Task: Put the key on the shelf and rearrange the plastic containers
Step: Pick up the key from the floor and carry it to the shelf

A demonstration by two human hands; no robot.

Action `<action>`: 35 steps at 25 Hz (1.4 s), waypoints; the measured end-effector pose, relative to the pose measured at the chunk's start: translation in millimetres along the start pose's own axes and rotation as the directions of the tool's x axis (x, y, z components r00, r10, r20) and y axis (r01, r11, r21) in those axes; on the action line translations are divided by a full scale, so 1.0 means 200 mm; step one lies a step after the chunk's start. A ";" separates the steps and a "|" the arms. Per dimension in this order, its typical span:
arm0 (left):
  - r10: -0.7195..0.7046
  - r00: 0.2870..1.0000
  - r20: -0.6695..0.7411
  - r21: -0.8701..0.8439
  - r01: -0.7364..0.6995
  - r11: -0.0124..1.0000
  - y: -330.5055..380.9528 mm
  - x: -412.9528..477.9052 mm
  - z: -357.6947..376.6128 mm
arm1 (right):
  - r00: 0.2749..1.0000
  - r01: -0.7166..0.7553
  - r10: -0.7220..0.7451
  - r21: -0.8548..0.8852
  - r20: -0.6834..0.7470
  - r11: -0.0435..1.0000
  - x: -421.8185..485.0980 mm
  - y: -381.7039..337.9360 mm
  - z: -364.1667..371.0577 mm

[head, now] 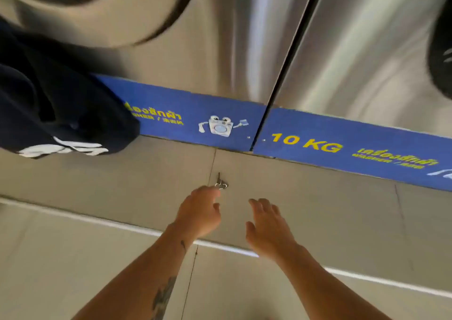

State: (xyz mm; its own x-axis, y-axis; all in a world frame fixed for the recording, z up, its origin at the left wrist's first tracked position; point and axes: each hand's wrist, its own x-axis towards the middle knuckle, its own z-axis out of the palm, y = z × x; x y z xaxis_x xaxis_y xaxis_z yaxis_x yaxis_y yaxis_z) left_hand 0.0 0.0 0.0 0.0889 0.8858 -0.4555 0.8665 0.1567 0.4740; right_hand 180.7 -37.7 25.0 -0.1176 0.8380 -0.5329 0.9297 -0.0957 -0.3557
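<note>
A small metal key (220,182) on a ring lies on the grey tiled step in front of two steel washing machines. My left hand (199,213) reaches toward it, and its fingertips are right at the key's ring; whether they touch it is unclear. My right hand (267,226) hovers a little to the right, fingers spread and holding nothing. No shelf and no plastic containers are in view.
Two stainless washing machines (244,38) stand side by side, with a blue base strip (342,146) marked "10 KG". A dark garment (56,104) hangs out of the left machine's round door. A raised step edge (122,224) runs across the tiled floor below my hands.
</note>
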 end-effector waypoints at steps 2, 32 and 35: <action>0.035 0.994 -0.102 0.042 -0.031 0.999 -0.06 0.15 0.14 | 0.999 0.016 -0.018 -0.049 -0.038 0.999 0.13 0.09 0.12; -0.190 0.967 -0.168 -0.238 0.147 0.960 0.41 -1.45 -1.52 | 0.972 0.199 -0.205 -0.064 -0.112 0.978 -1.31 -0.99 -1.10; -0.244 0.952 -0.187 -0.499 0.123 0.858 0.53 -1.84 -1.77 | 0.954 0.250 -0.255 -0.050 -0.158 0.967 -1.60 -1.19 -1.29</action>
State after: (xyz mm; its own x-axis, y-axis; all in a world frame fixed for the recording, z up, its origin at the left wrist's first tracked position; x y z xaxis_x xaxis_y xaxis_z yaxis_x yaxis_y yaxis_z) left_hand -115.1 -155.4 484.3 -0.2189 0.8861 -0.4085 0.5094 0.4609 0.7267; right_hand 86.5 -144.1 477.4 -0.2939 0.9088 -0.2960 0.8870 0.1439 -0.4387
